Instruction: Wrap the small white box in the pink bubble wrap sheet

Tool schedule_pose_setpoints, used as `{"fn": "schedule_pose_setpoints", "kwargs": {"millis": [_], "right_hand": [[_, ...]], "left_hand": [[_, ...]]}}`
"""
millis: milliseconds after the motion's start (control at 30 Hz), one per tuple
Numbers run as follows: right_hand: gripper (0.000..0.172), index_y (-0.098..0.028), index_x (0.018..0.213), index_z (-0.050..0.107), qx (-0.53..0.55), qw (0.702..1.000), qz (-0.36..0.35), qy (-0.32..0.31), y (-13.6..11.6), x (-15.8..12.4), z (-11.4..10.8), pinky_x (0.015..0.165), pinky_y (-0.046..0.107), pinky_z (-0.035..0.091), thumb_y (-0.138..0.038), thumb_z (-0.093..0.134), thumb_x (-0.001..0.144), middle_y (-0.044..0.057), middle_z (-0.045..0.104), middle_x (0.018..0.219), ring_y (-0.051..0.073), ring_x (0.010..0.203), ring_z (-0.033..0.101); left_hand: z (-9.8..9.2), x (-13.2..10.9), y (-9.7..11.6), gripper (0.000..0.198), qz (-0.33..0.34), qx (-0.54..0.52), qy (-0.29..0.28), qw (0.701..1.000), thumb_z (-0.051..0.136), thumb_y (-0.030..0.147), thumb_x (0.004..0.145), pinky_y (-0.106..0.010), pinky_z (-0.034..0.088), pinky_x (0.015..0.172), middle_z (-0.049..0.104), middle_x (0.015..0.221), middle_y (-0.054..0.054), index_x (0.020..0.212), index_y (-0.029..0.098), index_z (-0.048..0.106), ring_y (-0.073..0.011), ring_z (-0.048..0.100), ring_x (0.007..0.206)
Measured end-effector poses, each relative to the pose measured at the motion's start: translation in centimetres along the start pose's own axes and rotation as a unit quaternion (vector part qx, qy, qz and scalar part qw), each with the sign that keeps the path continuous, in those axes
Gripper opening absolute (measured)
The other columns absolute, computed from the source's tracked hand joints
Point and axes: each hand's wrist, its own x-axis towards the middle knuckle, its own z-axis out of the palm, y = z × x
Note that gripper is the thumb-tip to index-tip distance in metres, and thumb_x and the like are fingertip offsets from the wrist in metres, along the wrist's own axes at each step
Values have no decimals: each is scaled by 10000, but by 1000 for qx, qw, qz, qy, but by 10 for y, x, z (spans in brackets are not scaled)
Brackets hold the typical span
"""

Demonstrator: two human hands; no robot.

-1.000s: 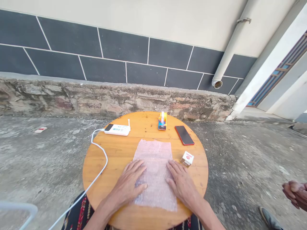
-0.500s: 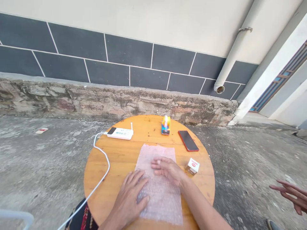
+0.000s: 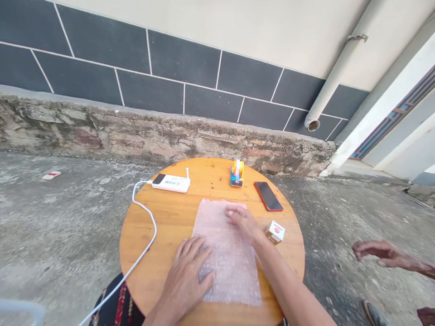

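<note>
A sheet of pinkish bubble wrap [image 3: 224, 271] lies flat on the round wooden table [image 3: 152, 244]. My left hand [image 3: 188, 274] rests open on its left edge, fingers spread. Over the upper right part of the sheet is my right hand [image 3: 243, 222], fingers stretched out and slightly curved, holding nothing. Just right of that wrist stands a small white and brown box [image 3: 275, 232]. Farther back are a red-edged phone [image 3: 268, 196] lying face up and a small blue and yellow tape dispenser [image 3: 237, 173].
A white device [image 3: 171, 183] with a white cable [image 3: 152, 217] sits at the table's back left. Another person's hand [image 3: 387, 254] reaches in from the right, beside a shoe [image 3: 374, 313]. Behind the table runs a stone wall base [image 3: 136, 136], with a drainpipe [image 3: 326, 95] to the right.
My right hand has moved up and to the right over the bubble wrap. My left hand stays on the sheet. The other person's hand has come farther in from the right.
</note>
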Motion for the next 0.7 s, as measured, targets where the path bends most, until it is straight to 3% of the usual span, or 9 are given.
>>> {"fn": "schedule_pose_setpoints", "kwargs": {"millis": [67, 133, 200, 267, 300, 367, 500, 600, 700], "right_hand": [[344, -216, 947, 678, 2, 998, -22, 51, -4, -5, -13, 850, 345, 451, -415, 743, 674, 35, 676, 994, 221, 995, 584], [320, -235, 990, 670, 4, 998, -30, 60, -5, -25, -15, 863, 331, 444, -405, 712, 722, 30, 658, 1065, 218, 1054, 561], [318, -215, 968, 689, 7, 1000, -14, 25, 1, -52, -4, 808, 339, 475, -375, 744, 697, 52, 673, 1022, 239, 1009, 593], [326, -208, 1007, 687, 43, 996, 32, -67, 12, -75, 9, 815, 367, 489, -371, 727, 728, 72, 669, 1057, 255, 1034, 598], [327, -205, 1003, 687, 63, 995, 39, -64, 18, -83, 13, 823, 364, 487, -367, 733, 723, 72, 666, 1064, 254, 1047, 594], [327, -205, 1017, 676, 80, 996, 25, -12, 28, -92, 9, 869, 369, 469, -366, 725, 736, 74, 655, 1096, 253, 1090, 576], [392, -217, 1101, 637, 52, 989, -33, 131, 33, -107, -20, 1001, 392, 385, -368, 718, 748, 77, 626, 1190, 251, 1186, 519], [416, -217, 1128, 622, 32, 988, -45, 142, 30, -122, -26, 1010, 406, 381, -401, 696, 762, 89, 616, 1216, 260, 1190, 517], [395, -214, 1116, 629, -7, 993, -57, 104, 30, -132, -14, 980, 410, 403, -421, 666, 781, 95, 632, 1181, 265, 1141, 548]], "left_hand": [[0, 0, 0, 408, 2, 1, -2, 1000, 612, 246, 732, -549, 352, 1040, 538, 1310, -94, 1140, 236, 596, -314, 462, 1230], [2, 0, -2, 400, 7, 3, -3, 1000, 611, 255, 739, -546, 351, 1040, 538, 1309, -91, 1139, 236, 596, -311, 462, 1228], [5, -1, -5, 396, 14, 11, 3, 1000, 602, 279, 761, -546, 361, 1027, 536, 1310, -90, 1155, 241, 590, -310, 461, 1227], [9, -1, -9, 403, 23, 24, 12, 999, 586, 314, 789, -544, 374, 1013, 533, 1315, -94, 1185, 243, 577, -310, 461, 1223], [11, -2, -11, 401, 30, 30, 16, 999, 581, 333, 799, -541, 380, 1008, 533, 1316, -95, 1190, 243, 576, -310, 462, 1220], [14, -2, -15, 399, 42, 39, 20, 998, 579, 361, 807, -531, 389, 1001, 534, 1316, -94, 1190, 245, 578, -307, 465, 1215], [16, -3, -18, 400, 50, 50, 27, 997, 587, 355, 801, -505, 404, 991, 540, 1313, -85, 1188, 255, 580, -296, 477, 1202], [17, -3, -19, 401, 51, 56, 26, 997, 591, 353, 795, -501, 405, 989, 543, 1312, -85, 1184, 254, 585, -296, 482, 1198], [17, -2, -21, 417, 54, 62, 19, 996, 589, 363, 797, -506, 404, 990, 541, 1318, -89, 1198, 250, 582, -300, 483, 1201]]}}
